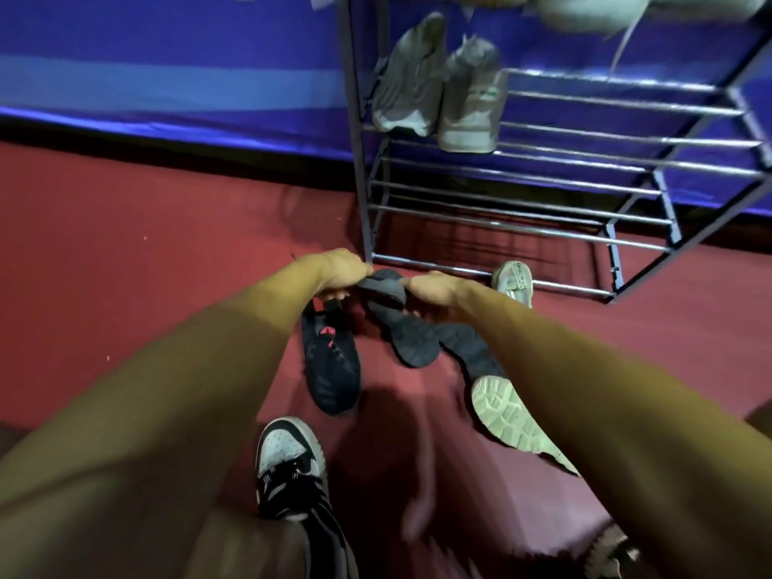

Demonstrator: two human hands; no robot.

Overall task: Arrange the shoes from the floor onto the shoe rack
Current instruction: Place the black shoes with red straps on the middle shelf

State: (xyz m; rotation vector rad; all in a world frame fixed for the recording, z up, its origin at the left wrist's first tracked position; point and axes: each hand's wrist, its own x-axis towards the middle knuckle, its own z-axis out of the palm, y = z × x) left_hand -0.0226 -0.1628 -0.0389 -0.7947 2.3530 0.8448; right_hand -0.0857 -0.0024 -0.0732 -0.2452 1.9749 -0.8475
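Note:
Both hands reach down to dark shoes on the red floor in front of the metal shoe rack [543, 227]. My left hand [338, 271] grips the heel end of a black knit shoe with a red mark [330, 365], which lies toe toward me. My right hand [434, 286] grips the heel end of a dark shoe turned sole up [407, 332]. That shoe's heel shows between the two hands. The frame is blurred, so the exact finger hold is unclear.
A second dark shoe [470, 351], a pale-soled shoe on its side [507, 415] and a grey shoe [513, 282] lie on the floor. A black-and-white sneaker [288, 461] is nearest me. A grey pair [438, 89] sits on the middle shelf, with more shoes on the top shelf [585, 10]. A blue wall stands behind.

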